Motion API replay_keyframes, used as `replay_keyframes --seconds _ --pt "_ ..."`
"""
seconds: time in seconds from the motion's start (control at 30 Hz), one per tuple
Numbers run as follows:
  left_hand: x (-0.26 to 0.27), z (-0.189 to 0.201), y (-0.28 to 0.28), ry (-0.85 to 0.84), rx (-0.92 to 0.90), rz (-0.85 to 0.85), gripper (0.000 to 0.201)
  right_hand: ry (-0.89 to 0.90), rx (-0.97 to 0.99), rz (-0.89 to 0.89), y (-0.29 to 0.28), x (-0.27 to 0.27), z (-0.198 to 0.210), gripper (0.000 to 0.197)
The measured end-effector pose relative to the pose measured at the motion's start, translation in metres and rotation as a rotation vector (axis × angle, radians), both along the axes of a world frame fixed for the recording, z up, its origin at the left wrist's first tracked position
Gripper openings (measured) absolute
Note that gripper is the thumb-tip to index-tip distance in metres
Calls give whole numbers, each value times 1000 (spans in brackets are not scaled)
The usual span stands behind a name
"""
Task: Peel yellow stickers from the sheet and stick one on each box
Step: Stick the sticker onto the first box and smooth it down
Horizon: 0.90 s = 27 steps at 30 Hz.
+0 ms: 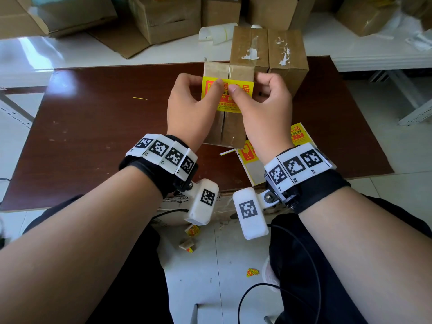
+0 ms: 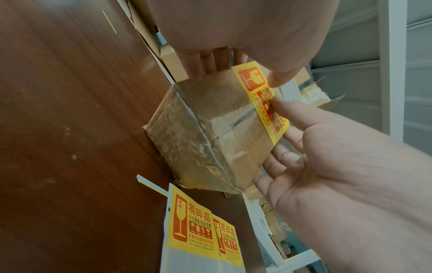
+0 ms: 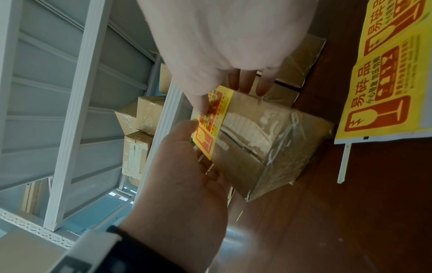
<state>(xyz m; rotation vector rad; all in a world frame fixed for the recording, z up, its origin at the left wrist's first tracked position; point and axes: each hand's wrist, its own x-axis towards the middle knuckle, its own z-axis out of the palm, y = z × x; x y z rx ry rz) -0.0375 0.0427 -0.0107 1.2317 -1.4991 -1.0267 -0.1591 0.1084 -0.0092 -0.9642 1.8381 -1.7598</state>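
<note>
A yellow sticker with red print is pinched at both ends by my hands, above the top of a small taped cardboard box on the brown table. My left hand has its thumb on the sticker's left part, and my right hand has its thumb on the middle. In the left wrist view the sticker stands tilted over the box, along its far edge. The sticker sheet lies under my right wrist, with further stickers on it.
Two taller taped boxes stand just behind the small one. Larger cartons and a curled white backing roll sit on the white shelf behind. A white strip lies near the sheet. Sticker scraps and cables lie on the floor.
</note>
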Motion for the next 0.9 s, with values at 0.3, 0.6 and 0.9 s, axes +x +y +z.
replay_keyframes --seconds 0.3,0.6,0.9 --pt "1 -4 -3 -21 -26 27 30 6 28 -36 -3 -3 0 19" --pt "1 -6 -9 -24 -26 39 35 4 11 -23 -2 -1 -1 35" --pt "0 0 -4 -9 17 19 31 19 -4 -43 -4 -4 -3 25"
